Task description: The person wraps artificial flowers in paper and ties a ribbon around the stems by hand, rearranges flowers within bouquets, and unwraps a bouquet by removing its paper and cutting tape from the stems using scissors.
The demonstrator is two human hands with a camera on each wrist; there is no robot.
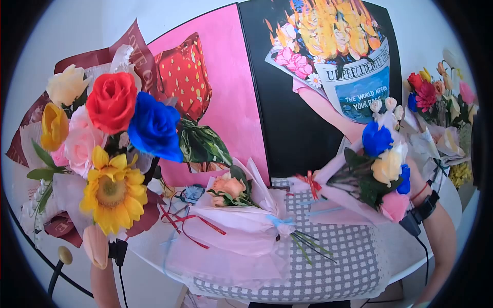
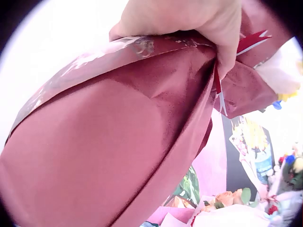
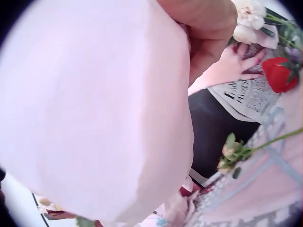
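At the left of the head view is a large bouquet with a sunflower, a tulip and red, blue, cream and pink roses. Its burgundy wrapping paper is gathered at the neck by a ribbon, where my left hand grips it. On the right, a smaller bouquet of blue, cream and pink roses lies tilted in pale pink paper. My right hand holds that paper wrapping, fingers curled at its edge. Both bouquets mostly hide my hands in the head view.
Between them, a pink-wrapped bouquet of peach roses lies on a grey checked cloth over a white table. Red ribbons trail beside it. Two large pictures, one pink and one black, stand behind. Another bouquet stands far right.
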